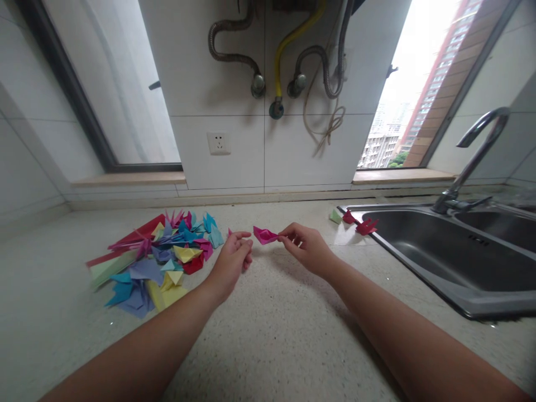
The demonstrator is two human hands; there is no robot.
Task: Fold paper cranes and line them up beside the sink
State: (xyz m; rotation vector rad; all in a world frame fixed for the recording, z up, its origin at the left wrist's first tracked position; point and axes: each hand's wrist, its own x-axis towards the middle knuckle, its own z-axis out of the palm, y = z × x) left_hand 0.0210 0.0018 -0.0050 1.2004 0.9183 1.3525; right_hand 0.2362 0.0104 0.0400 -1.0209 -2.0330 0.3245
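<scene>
A magenta paper boat (265,235) sits between the two hands, over the middle of the pale surface (272,340); whether its underside touches down is hard to tell. The right hand (307,245) pinches the boat's right end between thumb and fingertips, the other fingers curled. The left hand (232,258) is just beside the boat's other end, apart from it, fingers loosely bent and thumb near the forefinger. A pink tip (229,231) shows behind that hand, the rest of it hidden, so I cannot tell whether the left hand grips it. Both forearms are cut off by the lower edge. Near the left hand lies a pile (146,271) of folded paper in blue, purple, yellow, red, pink and green, its lower pieces largely covered by the upper ones. Well to the right, a green fold (335,216), a dark red fold (348,218) and a red fold (367,227) lie by the sink (419,272), which runs out of view on the right beneath a tap (475,162). On the wall behind are a socket (219,143), a tied cord (335,120) and hoses (278,56) cut off at the top.
</scene>
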